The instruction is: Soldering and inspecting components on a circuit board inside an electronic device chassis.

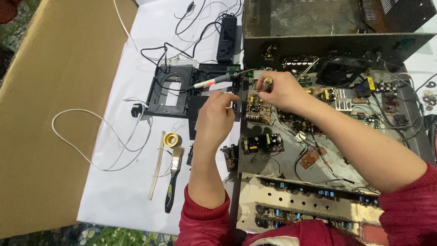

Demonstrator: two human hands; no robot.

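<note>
Left hand (217,111): your grip clamps the soldering iron (218,79), frame centre | Right hand (277,89): pinches a small brass part (267,81) above the circuit board (257,108) | Progress: open chassis (327,168), iron off the board, joint apparently not yet soldered

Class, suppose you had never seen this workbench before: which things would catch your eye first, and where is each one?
Most striking is the opened metal chassis on the right, crowded with circuit boards and wires. Over its upper left corner the right hand pinches a small brass-coloured part, while the left hand sits beside a soldering iron with a glowing red handle. Left of them, a brush and solder roll lie on white paper.
</note>
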